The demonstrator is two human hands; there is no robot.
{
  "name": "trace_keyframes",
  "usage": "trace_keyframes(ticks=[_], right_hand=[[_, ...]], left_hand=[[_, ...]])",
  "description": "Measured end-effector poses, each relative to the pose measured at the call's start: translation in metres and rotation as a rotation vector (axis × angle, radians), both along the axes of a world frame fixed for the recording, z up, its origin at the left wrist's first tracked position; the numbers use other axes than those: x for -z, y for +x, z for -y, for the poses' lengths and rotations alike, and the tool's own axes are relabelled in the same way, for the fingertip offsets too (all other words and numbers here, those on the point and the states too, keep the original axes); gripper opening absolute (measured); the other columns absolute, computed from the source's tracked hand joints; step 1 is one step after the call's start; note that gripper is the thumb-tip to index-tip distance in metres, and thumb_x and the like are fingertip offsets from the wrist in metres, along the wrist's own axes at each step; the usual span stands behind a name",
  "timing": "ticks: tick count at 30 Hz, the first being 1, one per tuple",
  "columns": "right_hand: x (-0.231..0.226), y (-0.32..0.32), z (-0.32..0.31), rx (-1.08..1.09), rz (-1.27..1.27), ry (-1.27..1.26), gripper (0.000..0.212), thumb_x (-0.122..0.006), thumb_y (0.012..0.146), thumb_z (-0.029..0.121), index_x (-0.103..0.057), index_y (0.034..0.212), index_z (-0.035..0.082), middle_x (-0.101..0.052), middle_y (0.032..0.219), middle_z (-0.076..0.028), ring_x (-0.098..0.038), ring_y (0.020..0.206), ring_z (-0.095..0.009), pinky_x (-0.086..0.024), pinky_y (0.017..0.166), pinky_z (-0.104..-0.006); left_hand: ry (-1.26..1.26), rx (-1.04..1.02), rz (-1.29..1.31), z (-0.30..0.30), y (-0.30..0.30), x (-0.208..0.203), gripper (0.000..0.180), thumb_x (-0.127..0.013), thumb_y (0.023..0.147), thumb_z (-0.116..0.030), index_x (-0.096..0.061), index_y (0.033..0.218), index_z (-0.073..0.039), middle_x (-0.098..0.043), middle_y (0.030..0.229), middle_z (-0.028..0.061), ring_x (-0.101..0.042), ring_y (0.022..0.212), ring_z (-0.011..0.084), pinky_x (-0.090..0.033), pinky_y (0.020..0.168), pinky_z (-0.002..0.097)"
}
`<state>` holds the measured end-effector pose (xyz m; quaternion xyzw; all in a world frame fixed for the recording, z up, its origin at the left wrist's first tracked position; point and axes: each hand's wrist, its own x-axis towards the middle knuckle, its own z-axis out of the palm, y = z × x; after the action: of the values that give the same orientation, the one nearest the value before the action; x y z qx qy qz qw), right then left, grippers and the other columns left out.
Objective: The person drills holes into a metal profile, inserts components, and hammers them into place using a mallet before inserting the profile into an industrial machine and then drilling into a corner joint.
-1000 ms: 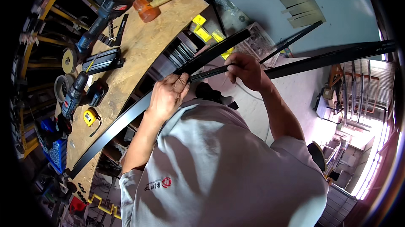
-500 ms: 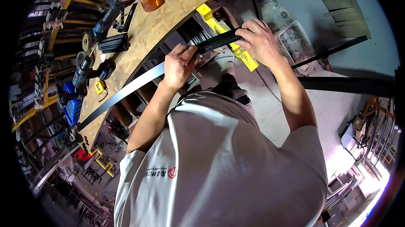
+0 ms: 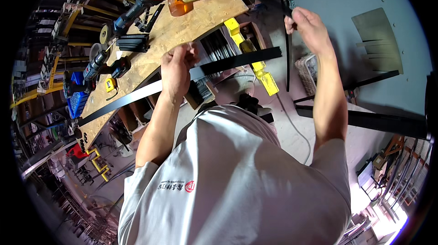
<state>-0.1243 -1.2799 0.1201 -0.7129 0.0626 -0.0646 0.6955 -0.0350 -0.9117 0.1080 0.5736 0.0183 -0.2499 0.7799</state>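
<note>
A long flat metal bar [image 3: 137, 93], shiny in the middle and dark toward its right end, runs from the workbench's left end across to a yellow notched support [image 3: 264, 77]. My left hand [image 3: 175, 68] is over this bar, its fingers curled together above the bar's far edge; whether something small is between them is hidden. Raised at the right, my right hand [image 3: 311, 30] grips the end of a thin black strip [image 3: 262, 0]. The strip slants up and left, smeared by motion, toward the handle of an orange-headed mallet [image 3: 180, 4] on the bench.
On the wooden workbench [image 3: 216, 10] lie a cordless angle grinder [image 3: 134, 11], a drill [image 3: 96, 65], black profile pieces [image 3: 132, 43] and a yellow tape measure [image 3: 110, 84]. A blue bin [image 3: 78, 103] is at its left. Dark bars [image 3: 365, 119] and a grey panel [image 3: 346, 8] stand right.
My right hand has risen up and right with the black strip, which has come away from the long bar. My left hand has shifted slightly left along the bar, its fingers higher.
</note>
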Motion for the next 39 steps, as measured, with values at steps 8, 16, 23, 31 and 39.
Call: trace_keyframes(ticks=[8, 16, 23, 31, 39], right_hand=[[0.086, 0.073, 0.012, -0.019, -0.315, 0.55, 0.028, -0.068, 0.104, 0.029, -0.068, 0.09, 0.004, -0.066, 0.083, -0.004, -0.058, 0.074, -0.015, -0.049, 0.071, -0.0316], [0.115, 0.089, 0.018, 0.055, -0.529, 0.068, 0.036, -0.069, 0.102, 0.035, -0.072, 0.083, 0.004, -0.066, 0.074, 0.001, -0.055, 0.067, -0.009, -0.046, 0.065, -0.0274], [0.011, 0.05, -0.041, -0.189, 0.093, -0.709, 0.025, -0.073, 0.097, 0.024, -0.07, 0.092, 0.0, -0.066, 0.083, -0.006, -0.06, 0.075, -0.02, -0.048, 0.07, -0.0316], [-0.001, -0.007, -0.086, -0.112, 0.463, -0.837, 0.023, -0.082, 0.085, 0.014, -0.07, 0.097, -0.001, -0.067, 0.094, -0.013, -0.063, 0.082, -0.031, -0.054, 0.074, -0.0398], [0.008, -0.036, -0.105, -0.274, -0.268, -0.369, 0.021, -0.079, 0.089, 0.01, -0.07, 0.103, -0.002, -0.07, 0.09, -0.01, -0.067, 0.076, -0.026, -0.053, 0.071, -0.0368]], left_hand=[[0.056, 0.073, 0.049, -0.055, -0.022, 0.002, 0.025, -0.059, 0.103, -0.015, -0.072, 0.107, 0.006, -0.069, 0.089, 0.0067, -0.062, 0.08, 0.0139, -0.053, 0.077, 0.0296], [0.075, 0.033, 0.169, -0.056, -0.008, -0.002, 0.02, -0.057, 0.1, -0.007, -0.069, 0.103, 0.008, -0.067, 0.088, 0.0052, -0.059, 0.078, 0.0124, -0.048, 0.074, 0.0281], [0.706, 0.16, 1.233, -0.033, 0.023, -0.051, 0.037, -0.074, 0.094, -0.016, -0.064, 0.122, 0.004, -0.065, 0.109, 0.0193, -0.064, 0.09, 0.0346, -0.053, 0.083, 0.0396], [0.327, 0.714, 0.305, -0.03, 0.023, -0.016, 0.024, -0.074, 0.099, -0.015, -0.073, 0.104, 0.009, -0.071, 0.091, 0.0063, -0.057, 0.081, 0.0093, -0.051, 0.074, 0.0283], [0.594, 0.615, 1.302, -0.034, 0.002, 0.028, 0.042, -0.082, 0.077, -0.005, -0.068, 0.116, 0.001, -0.062, 0.083, 0.0142, -0.064, 0.072, 0.0363, -0.053, 0.063, 0.0448]])
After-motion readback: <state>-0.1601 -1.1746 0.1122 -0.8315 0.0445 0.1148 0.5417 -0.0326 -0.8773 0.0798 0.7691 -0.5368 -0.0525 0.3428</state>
